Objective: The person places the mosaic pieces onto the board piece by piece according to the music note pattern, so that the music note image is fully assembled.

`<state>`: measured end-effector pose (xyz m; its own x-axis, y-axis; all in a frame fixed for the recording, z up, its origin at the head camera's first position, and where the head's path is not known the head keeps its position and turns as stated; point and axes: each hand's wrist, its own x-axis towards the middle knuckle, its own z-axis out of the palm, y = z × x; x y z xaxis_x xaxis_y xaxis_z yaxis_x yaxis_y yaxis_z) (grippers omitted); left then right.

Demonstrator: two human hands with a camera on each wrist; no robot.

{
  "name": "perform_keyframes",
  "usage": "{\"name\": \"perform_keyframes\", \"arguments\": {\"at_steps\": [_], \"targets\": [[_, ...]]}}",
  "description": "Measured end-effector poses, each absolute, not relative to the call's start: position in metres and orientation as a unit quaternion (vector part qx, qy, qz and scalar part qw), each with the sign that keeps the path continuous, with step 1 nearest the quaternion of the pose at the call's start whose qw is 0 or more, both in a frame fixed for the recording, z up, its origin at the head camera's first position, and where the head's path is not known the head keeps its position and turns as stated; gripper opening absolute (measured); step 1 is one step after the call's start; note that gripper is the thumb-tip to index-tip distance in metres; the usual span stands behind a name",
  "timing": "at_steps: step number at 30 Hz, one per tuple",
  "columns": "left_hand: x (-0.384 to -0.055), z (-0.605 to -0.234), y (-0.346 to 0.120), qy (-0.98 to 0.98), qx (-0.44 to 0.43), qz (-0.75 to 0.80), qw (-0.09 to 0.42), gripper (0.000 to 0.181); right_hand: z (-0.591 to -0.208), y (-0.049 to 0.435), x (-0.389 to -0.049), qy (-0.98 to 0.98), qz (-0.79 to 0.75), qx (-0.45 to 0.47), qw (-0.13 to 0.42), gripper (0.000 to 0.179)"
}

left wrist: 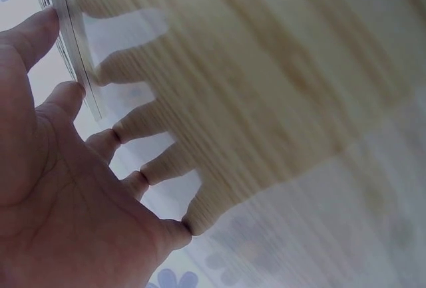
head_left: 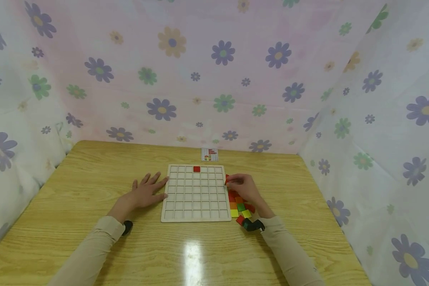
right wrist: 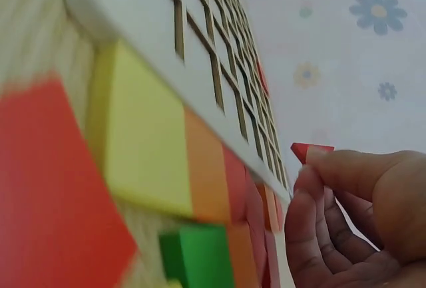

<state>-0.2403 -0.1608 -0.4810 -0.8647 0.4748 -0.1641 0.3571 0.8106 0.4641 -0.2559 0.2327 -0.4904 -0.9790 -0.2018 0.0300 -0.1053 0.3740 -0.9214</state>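
A pale wooden grid board (head_left: 196, 219) lies on the table, with one red square block (head_left: 196, 169) in its top row. My left hand (head_left: 145, 194) rests with spread fingers at the board's left side; in the left wrist view, the thumb and index fingertips (left wrist: 72, 92) touch its edge. At the right edge, my right hand (head_left: 246, 188) pinches a small red block (right wrist: 313, 149) between thumb and finger, slightly raised. Its full shape is hidden by the thumb. Below that hand lie several loose blocks, among them a yellow one (right wrist: 146, 135) and a green one (right wrist: 200, 255).
A small printed card (head_left: 209, 154) with a coloured figure lies behind the board. Flowered cloth (head_left: 193, 87) hangs behind and at both sides of the wood-grain table (head_left: 146, 254). Black bands (head_left: 253, 225) sit at the wrists. Another red block (head_left: 240, 219) lies near the right wrist.
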Motion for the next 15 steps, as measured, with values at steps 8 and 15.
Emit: {"name": "perform_keyframes", "arguments": {"at_steps": [8, 15], "targets": [[-0.241, -0.481, -0.161, 0.942, 0.221, 0.21, 0.137, 0.071, -0.496, 0.213, -0.25, 0.82, -0.563, -0.089, 0.06, 0.019], [-0.242, -0.484, -0.161, 0.944, 0.219, 0.206, 0.138, 0.071, -0.496, 0.199, -0.248, 0.828, -0.549, -0.104, 0.035, 0.018]]}}
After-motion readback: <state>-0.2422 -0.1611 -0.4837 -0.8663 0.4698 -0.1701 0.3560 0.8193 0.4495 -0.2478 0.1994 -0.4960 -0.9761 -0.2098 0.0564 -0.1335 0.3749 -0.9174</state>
